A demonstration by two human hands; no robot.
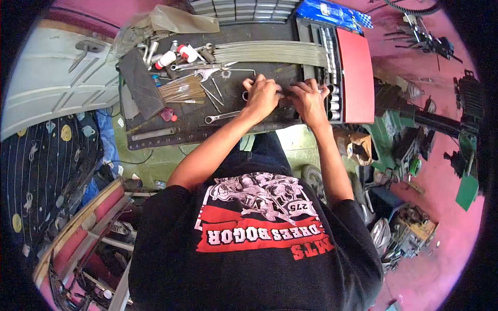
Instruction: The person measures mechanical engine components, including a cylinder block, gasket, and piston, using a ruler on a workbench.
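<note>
My left hand is closed over the dark workbench, its fingers curled down. A round metal ring end shows at its left edge; what it belongs to is hidden by the hand. Close beside it, my right hand is also closed, fingers bent, next to a row of chrome sockets. Whatever the fingers hold is too dark and covered to name. Left of my hands lies a ring spanner. Beyond them a bundle of thin metal rods stretches across the bench.
An open-end wrench, red-and-white bottles and a bundle of thin brown sticks lie on the left. A red case lid borders the right side. Small drawers and a blue packet stand at the back.
</note>
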